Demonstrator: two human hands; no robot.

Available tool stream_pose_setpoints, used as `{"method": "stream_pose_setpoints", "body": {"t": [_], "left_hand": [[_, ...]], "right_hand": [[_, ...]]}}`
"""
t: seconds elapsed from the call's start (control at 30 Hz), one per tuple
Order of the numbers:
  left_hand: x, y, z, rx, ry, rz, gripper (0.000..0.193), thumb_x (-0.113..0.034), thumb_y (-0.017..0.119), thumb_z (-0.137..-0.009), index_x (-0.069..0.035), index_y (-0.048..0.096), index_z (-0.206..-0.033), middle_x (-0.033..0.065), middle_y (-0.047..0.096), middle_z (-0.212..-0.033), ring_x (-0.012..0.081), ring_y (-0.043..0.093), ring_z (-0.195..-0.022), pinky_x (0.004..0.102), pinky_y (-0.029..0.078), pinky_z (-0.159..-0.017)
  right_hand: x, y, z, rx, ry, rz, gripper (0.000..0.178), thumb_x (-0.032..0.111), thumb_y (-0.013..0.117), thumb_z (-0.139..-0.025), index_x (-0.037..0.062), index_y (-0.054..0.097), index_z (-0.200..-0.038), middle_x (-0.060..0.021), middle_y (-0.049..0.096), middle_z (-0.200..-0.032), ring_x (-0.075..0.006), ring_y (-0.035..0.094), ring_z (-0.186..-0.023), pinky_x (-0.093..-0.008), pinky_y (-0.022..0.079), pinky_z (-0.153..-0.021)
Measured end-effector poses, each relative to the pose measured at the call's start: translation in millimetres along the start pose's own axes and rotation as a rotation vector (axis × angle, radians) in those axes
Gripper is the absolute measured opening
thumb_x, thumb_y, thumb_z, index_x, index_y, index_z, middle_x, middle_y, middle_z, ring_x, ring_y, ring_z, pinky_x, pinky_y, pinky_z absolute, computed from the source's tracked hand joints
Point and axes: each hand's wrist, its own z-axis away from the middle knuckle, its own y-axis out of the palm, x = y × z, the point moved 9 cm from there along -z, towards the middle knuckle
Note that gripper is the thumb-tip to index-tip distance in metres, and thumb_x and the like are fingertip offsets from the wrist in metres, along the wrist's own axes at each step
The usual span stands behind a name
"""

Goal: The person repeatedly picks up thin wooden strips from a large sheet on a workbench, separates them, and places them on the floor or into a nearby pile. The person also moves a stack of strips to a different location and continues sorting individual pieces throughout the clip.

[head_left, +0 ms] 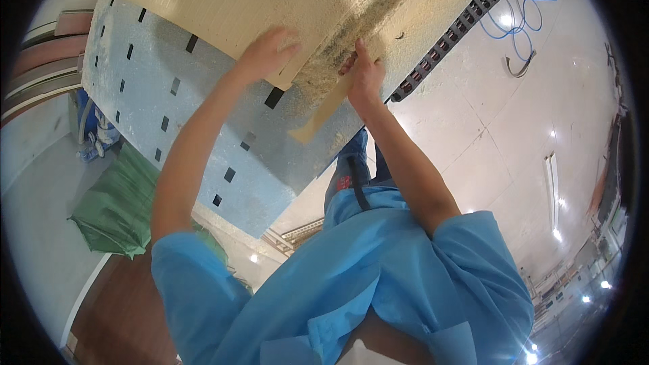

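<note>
One bare right hand [366, 80]: firmly gripping end of narrow, flat, pale-yellow strip [328, 111]; strip slanting toward lower left over blue-grey machine bed with black rectangular slots [143, 91], near panel corner. One bare left hand [269, 55]: blurring, fingers spreading wide over edge of broad, grooved, pale-yellow panel [203, 0]; cannot tell whether touching. Loose, pale sawdust [392, 1]: lying beside panel. Segmented grey-black rail [454, 31]: edging bed's right side. Looping blue hose [512, 30]: lying on pale tiled floor [466, 115].
</note>
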Motion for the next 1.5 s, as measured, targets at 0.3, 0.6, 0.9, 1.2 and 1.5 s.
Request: {"method": "stream_pose_setpoints", "body": {"t": [0.3,0.6,0.9,1.2,1.5], "left_hand": [[-28.2,146.7,144.8,-0.133,-0.275,0.226,0.045,-0.024,0.075,-0.081,-0.001,0.060,-0.117,0.0261,0.069,-0.094,0.0419,0.068,-0.089,0.0479,0.053,-0.075],[87.0,278.0,451.9,0.055,-0.597,0.057,0.058,-0.041,0.082,-0.075,-0.003,0.062,-0.115,0.0229,0.070,-0.102,0.0370,0.070,-0.094,0.0452,0.055,-0.081],[-34.6,222.8,347.4,-0.812,-0.197,-0.200,0.057,-0.026,0.079,-0.078,-0.001,0.059,-0.126,0.0205,0.067,-0.116,0.0389,0.063,-0.108,0.0434,0.049,-0.093],[-61.0,338.2,488.9,-0.708,-0.787,-0.201,0.018,-0.017,0.073,-0.069,-0.012,0.064,-0.084,0.0117,0.066,-0.080,0.0347,0.063,-0.086,0.0485,0.050,-0.076],[-117.6,441.0,472.2,-1.003,-0.704,-0.152,0.041,-0.031,0.081,-0.072,-0.006,0.065,-0.100,0.0126,0.066,-0.105,0.0352,0.061,-0.104,0.0462,0.047,-0.096]], "right_hand": [[-0.4,-3.1,22.8,0.424,0.099,-0.027,0.023,0.027,0.060,-0.098,0.0041,0.059,-0.104,-0.0096,0.063,-0.076,-0.0208,0.063,-0.068,-0.0363,0.050,-0.060],[121.4,-25.6,-112.4,0.476,0.029,-0.131,0.019,0.019,0.054,-0.101,0.0009,0.055,-0.095,-0.0112,0.059,-0.068,-0.0222,0.060,-0.063,-0.0395,0.052,-0.058],[-69.9,-91.5,147.3,0.752,0.687,0.112,0.024,0.029,0.060,-0.097,0.0062,0.060,-0.106,-0.0136,0.066,-0.093,-0.0288,0.065,-0.093,-0.0437,0.053,-0.086],[136.2,-116.1,-89.2,0.628,0.233,-0.095,0.020,0.026,0.057,-0.098,0.0062,0.056,-0.103,-0.0082,0.058,-0.085,-0.0237,0.057,-0.079,-0.0392,0.051,-0.078],[96.0,-198.8,36.2,0.739,0.296,0.004,0.030,0.034,0.054,-0.102,0.0051,0.053,-0.110,-0.0081,0.053,-0.090,-0.0245,0.054,-0.088,-0.0459,0.048,-0.090]]}}
